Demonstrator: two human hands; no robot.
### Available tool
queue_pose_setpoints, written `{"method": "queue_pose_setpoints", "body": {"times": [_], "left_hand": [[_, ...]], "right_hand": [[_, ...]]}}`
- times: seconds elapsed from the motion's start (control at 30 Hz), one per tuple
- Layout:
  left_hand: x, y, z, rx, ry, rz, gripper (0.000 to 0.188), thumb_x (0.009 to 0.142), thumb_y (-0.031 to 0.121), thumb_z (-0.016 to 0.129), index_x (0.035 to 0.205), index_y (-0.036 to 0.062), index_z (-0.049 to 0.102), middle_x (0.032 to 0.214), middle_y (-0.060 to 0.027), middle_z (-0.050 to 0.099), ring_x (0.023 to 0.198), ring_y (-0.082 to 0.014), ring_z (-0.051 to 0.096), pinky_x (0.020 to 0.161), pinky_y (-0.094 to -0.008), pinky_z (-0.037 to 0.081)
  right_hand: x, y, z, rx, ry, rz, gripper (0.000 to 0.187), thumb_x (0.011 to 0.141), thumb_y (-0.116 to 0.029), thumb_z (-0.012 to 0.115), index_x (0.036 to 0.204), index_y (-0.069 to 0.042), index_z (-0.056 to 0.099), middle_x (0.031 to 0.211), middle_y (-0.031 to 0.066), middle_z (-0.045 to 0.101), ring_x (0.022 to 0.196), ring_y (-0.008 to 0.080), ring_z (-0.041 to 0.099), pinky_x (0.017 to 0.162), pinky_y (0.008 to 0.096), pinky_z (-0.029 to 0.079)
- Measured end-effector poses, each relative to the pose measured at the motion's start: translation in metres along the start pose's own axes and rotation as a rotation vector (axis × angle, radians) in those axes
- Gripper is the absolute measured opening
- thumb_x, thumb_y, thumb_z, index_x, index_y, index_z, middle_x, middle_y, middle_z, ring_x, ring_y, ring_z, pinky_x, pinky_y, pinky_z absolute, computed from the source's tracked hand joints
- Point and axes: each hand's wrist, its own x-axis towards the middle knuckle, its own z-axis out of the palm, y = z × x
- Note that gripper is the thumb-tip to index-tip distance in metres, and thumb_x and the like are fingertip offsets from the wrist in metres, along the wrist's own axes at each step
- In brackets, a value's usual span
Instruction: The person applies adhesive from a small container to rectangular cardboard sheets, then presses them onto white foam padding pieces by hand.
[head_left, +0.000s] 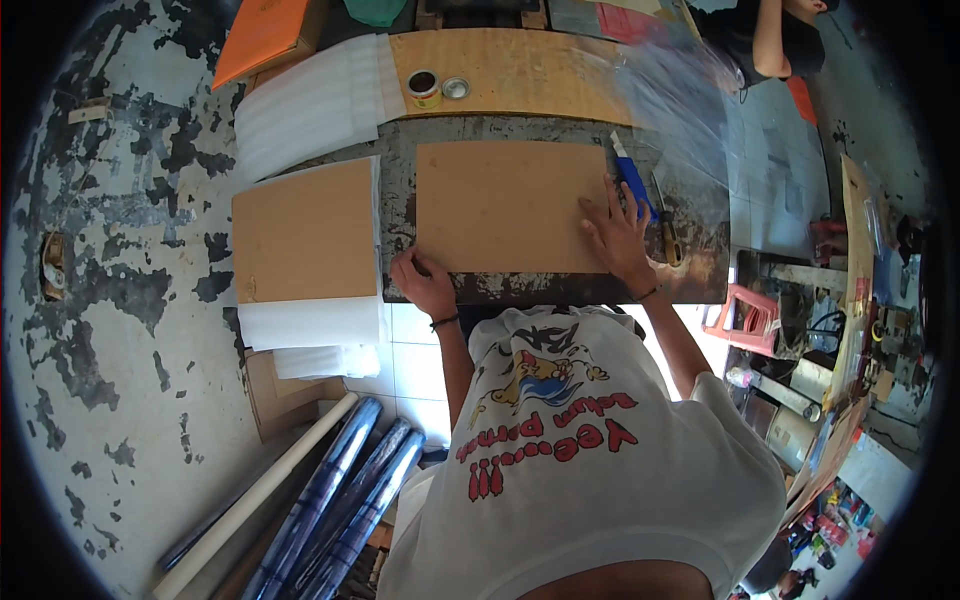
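Observation:
A brown rectangular board [510, 205], like cardboard, lies flat on the dark, worn tabletop in front of me. My left hand [428, 286] is at its near left corner, thumb and fingers closed on the edge. On the right side of the board rests my right hand [618, 235], its fingers spread and nothing held. Just beyond those fingertips lies a blue utility knife [632, 180] with its blade end pointing away. A screwdriver-like tool with a wooden-coloured handle [672, 243] is to the right of the hand.
Brown boards [305, 232] lie over white foam sheets [310, 325] at left. An open tin [423, 88] and its lid [456, 88] sit on a plywood strip [510, 60]. Clear plastic film [680, 95] covers the far right. Rolls [335, 480] lean lower left; a pink stool [748, 320] stands right. Another person [770, 45] is at upper right.

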Motion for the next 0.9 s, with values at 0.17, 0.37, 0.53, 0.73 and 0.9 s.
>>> {"method": "queue_pose_setpoints", "body": {"times": [0.17,0.37,0.53,0.73,0.9], "left_hand": [[0.007,-0.002,0.004,0.024,0.004,0.03,0.016,0.086,0.0,0.055,0.1,-0.0004,0.062,0.099,-0.0168,0.061,0.096,-0.0355,0.056,0.085,-0.0456,0.045],[0.006,0.0,0.002,0.001,-0.032,0.028,0.017,0.085,0.001,0.055,0.101,0.0001,0.062,0.1,-0.0164,0.06,0.098,-0.0358,0.055,0.085,-0.0456,0.045],[0.007,-0.01,0.004,0.019,-0.029,0.022,0.019,0.085,0.001,0.054,0.103,0.0012,0.061,0.106,-0.0179,0.058,0.101,-0.0375,0.054,0.087,-0.0483,0.044],[0.005,-0.003,0.0,0.043,-0.097,0.021,0.021,0.084,0.003,0.055,0.103,0.0002,0.062,0.106,-0.0179,0.058,0.102,-0.0371,0.053,0.091,-0.0467,0.043],[0.006,-0.006,0.0,0.102,-0.085,0.022,0.025,0.082,0.003,0.056,0.106,0.0013,0.061,0.106,-0.0179,0.057,0.104,-0.0375,0.052,0.091,-0.0478,0.042]], "right_hand": [[-0.028,-0.005,-0.003,0.01,-0.024,-0.033,0.035,0.096,-0.041,0.052,0.124,-0.025,0.066,0.158,0.0098,0.029,0.143,0.0358,0.026,0.112,0.0637,0.015],[-0.019,-0.002,-0.011,-0.051,-0.024,-0.041,0.034,0.096,-0.041,0.054,0.123,-0.024,0.066,0.158,0.0093,0.029,0.144,0.0347,0.026,0.113,0.0628,0.016],[0.008,0.0,-0.014,-0.046,-0.106,-0.177,0.035,0.097,-0.039,0.053,0.127,-0.024,0.063,0.159,0.0105,0.027,0.145,0.0356,0.024,0.114,0.0622,0.014],[0.047,0.002,0.014,-0.024,0.031,-0.304,0.031,0.095,-0.042,0.055,0.12,-0.027,0.067,0.157,0.01,0.031,0.145,0.0313,0.025,0.114,0.0647,0.015],[0.084,-0.022,0.018,0.009,0.018,-0.383,0.033,0.096,-0.045,0.052,0.12,-0.028,0.067,0.157,0.0102,0.032,0.147,0.03,0.022,0.114,0.0658,0.013]]}}
